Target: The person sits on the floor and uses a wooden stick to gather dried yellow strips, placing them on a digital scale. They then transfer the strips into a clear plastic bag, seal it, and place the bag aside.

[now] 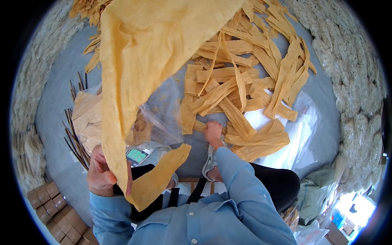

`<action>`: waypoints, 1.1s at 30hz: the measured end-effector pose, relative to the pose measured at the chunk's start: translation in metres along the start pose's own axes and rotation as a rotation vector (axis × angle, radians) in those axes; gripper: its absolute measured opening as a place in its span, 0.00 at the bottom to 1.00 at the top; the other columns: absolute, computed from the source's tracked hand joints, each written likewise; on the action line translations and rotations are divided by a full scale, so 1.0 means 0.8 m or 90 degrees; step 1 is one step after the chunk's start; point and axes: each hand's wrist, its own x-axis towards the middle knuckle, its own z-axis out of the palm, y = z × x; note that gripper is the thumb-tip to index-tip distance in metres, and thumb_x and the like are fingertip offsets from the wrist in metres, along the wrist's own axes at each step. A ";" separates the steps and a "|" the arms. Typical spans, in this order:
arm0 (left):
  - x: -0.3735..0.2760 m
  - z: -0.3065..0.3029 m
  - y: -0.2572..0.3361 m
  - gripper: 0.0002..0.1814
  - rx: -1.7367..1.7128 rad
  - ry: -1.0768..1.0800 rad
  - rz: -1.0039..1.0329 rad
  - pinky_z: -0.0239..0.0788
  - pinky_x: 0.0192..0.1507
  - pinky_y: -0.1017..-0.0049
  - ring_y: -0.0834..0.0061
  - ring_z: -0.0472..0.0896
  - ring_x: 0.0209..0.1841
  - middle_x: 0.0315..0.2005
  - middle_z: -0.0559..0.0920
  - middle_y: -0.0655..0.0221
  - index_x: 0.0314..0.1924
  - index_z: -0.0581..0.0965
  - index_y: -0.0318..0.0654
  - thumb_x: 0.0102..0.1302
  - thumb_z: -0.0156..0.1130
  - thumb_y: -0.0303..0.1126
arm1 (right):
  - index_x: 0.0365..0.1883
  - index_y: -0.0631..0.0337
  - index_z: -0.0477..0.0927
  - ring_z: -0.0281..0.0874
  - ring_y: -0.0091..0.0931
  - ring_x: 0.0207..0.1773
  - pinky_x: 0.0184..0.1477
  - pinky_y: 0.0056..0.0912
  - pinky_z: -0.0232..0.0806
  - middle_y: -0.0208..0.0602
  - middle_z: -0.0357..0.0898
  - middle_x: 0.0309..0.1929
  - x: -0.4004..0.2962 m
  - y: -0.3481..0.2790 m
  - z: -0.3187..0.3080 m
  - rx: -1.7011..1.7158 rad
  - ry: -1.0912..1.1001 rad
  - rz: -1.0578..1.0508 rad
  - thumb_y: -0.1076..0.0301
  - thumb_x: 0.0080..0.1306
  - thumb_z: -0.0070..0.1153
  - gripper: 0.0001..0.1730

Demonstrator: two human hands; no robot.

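Observation:
A wide yellow dried sheet [147,46], perhaps dried bean curd or bamboo fungus, rises close to the camera. Its lower end is pinched in my left hand [102,176], and a folded tail [159,174] hangs towards my lap. My right hand [213,131] reaches down to the floor and touches the end of a yellow strip [199,126] beside the pile; its fingertips are partly hidden. Many similar strips [226,75] lie loosely heaped ahead. Behind the raised sheet, a clear plastic bag [165,107] holds more pale yellow pieces.
A digital scale [137,155] lies by my left foot. Thin dark sticks [75,141] stand at the left. Clear plastic bags [301,134] lie right of the pile. Stacked bundles [355,79] line the right side; cardboard boxes [58,211] are at lower left.

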 end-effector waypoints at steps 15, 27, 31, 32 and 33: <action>-0.019 0.020 0.005 0.17 0.056 -0.006 0.038 0.63 0.08 0.76 0.67 0.72 0.08 0.10 0.73 0.57 0.30 0.69 0.31 0.54 0.68 0.35 | 0.42 0.63 0.75 0.71 0.16 0.25 0.25 0.18 0.67 0.24 0.75 0.27 0.009 0.049 -0.203 0.723 0.180 0.258 0.71 0.58 0.55 0.13; -0.044 0.009 0.002 0.19 0.091 -0.014 0.065 0.61 0.08 0.76 0.68 0.70 0.08 0.11 0.73 0.57 0.39 0.70 0.33 0.55 0.66 0.37 | 0.30 0.66 0.79 0.73 0.25 0.22 0.27 0.28 0.66 0.38 0.76 0.19 -0.018 0.024 -0.144 0.305 0.281 0.109 0.68 0.53 0.56 0.10; -0.048 0.006 -0.001 0.18 0.090 -0.009 0.075 0.61 0.07 0.77 0.70 0.69 0.07 0.10 0.72 0.60 0.34 0.68 0.35 0.55 0.67 0.38 | 0.32 0.64 0.80 0.76 0.31 0.25 0.31 0.31 0.68 0.41 0.78 0.22 -0.036 0.001 -0.154 0.349 0.205 0.154 0.69 0.53 0.56 0.10; -0.046 0.009 -0.001 0.19 0.089 -0.003 0.077 0.61 0.07 0.77 0.71 0.69 0.07 0.09 0.71 0.61 0.32 0.67 0.35 0.54 0.67 0.39 | 0.33 0.64 0.80 0.78 0.33 0.27 0.33 0.32 0.69 0.43 0.78 0.24 -0.039 -0.002 -0.157 0.366 0.197 0.163 0.69 0.53 0.56 0.10; -0.046 0.010 -0.001 0.19 0.089 -0.008 0.075 0.61 0.07 0.77 0.71 0.69 0.07 0.09 0.71 0.61 0.32 0.67 0.35 0.54 0.67 0.39 | 0.33 0.64 0.80 0.78 0.33 0.27 0.33 0.32 0.69 0.43 0.78 0.24 -0.040 -0.002 -0.155 0.375 0.207 0.161 0.69 0.53 0.56 0.10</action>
